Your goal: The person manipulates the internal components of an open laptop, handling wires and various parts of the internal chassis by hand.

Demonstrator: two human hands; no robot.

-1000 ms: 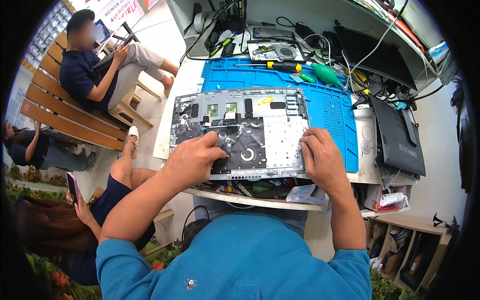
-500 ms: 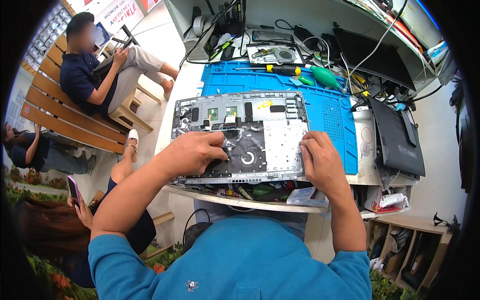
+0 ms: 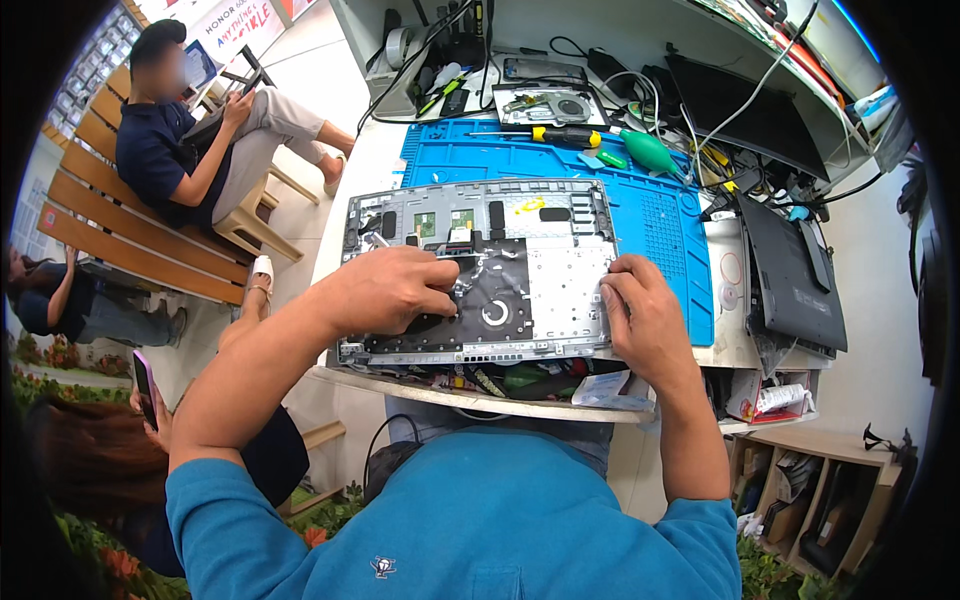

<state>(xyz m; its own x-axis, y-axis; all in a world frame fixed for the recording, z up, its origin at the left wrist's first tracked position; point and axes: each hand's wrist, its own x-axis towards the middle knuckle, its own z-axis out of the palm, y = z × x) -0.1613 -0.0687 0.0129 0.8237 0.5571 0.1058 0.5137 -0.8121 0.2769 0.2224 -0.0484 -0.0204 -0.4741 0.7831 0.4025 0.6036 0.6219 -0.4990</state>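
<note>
A silver-grey laptop top cover (image 3: 570,290), inner side up, lies across the front of a blue repair mat (image 3: 655,250). A black film (image 3: 500,270) with a white ring mark spreads over its middle. On the film's left part, my left hand (image 3: 400,290) has its thumb and fingers pinched together; whatever is between the fingertips is hidden. At the cover's right edge, my right hand (image 3: 640,300) grips the rim between thumb and bent fingers. A small green circuit board (image 3: 461,219) shows near the cover's far side.
Beyond the cover lie a yellow-black screwdriver (image 3: 567,138), a green air blower (image 3: 649,153) and a metal part with a fan (image 3: 545,106). A dark laptop (image 3: 795,275) leans at the right. Cluttered drawer (image 3: 520,381) below the cover. People sit at the left.
My left hand has risen slightly over the black film, fingers still pinched, with its elbow shifted a little left. My right hand stays at the cover's right edge.
</note>
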